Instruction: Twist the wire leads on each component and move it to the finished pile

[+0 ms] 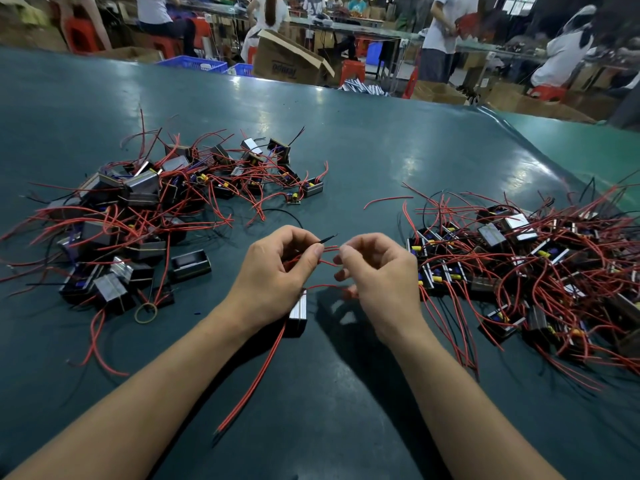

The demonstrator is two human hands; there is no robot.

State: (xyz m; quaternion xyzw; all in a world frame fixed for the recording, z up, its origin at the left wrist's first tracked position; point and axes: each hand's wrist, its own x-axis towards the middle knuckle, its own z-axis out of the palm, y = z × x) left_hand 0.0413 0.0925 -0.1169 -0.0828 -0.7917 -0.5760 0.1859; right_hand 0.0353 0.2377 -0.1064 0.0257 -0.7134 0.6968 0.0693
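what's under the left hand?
A silver-and-black component hangs below the left hand, partly hidden by the palm. Red leads trail from it toward the camera. How the hand holds it is covered.

Left hand (277,268) and right hand (381,271): both bare, without gloves, rings or watch; forearms behind them uncovered, no sleeve reaching the wrists.
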